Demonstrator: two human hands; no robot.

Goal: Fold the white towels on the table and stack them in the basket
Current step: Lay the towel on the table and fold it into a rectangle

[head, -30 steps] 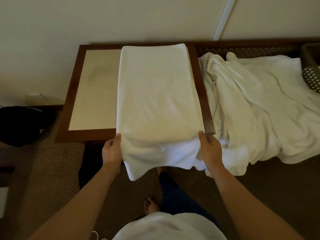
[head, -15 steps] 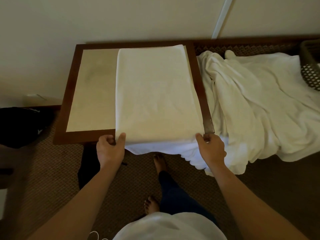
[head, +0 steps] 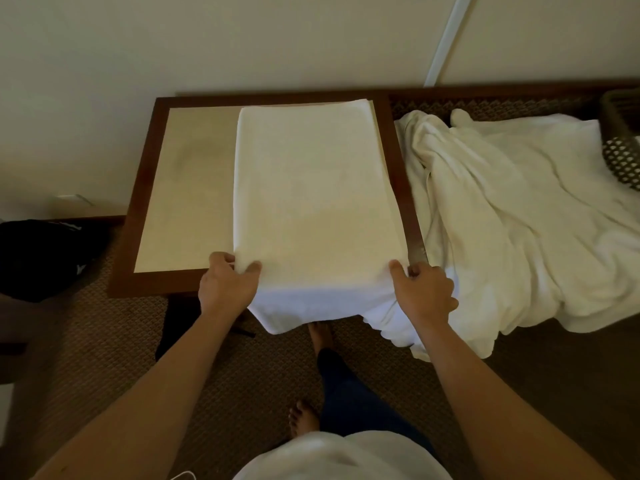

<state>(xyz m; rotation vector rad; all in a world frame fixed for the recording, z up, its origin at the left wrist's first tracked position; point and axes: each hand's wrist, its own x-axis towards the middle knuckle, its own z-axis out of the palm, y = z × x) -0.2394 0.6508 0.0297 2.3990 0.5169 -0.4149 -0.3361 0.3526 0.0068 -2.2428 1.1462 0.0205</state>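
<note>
A white towel (head: 311, 202), folded lengthwise, lies flat on the right half of the wooden table (head: 187, 188), its near end hanging over the front edge. My left hand (head: 227, 285) pinches the towel's near left corner at the table's edge. My right hand (head: 424, 294) grips its near right corner. To the right lies a heap of loose white towels (head: 519, 216). A dark woven basket (head: 621, 147) shows at the far right edge, mostly cut off.
The table stands against a pale wall (head: 242, 39). A dark bag (head: 41, 258) sits on the patterned carpet (head: 97, 348) at the left. My bare feet and one dark trouser leg (head: 346, 393) are below the table's front edge.
Both hands have taken a firmer hold of the towel's near corners, the fingers now curled over the top. The hanging end has shifted a little; the towel lies flatter on the table.
</note>
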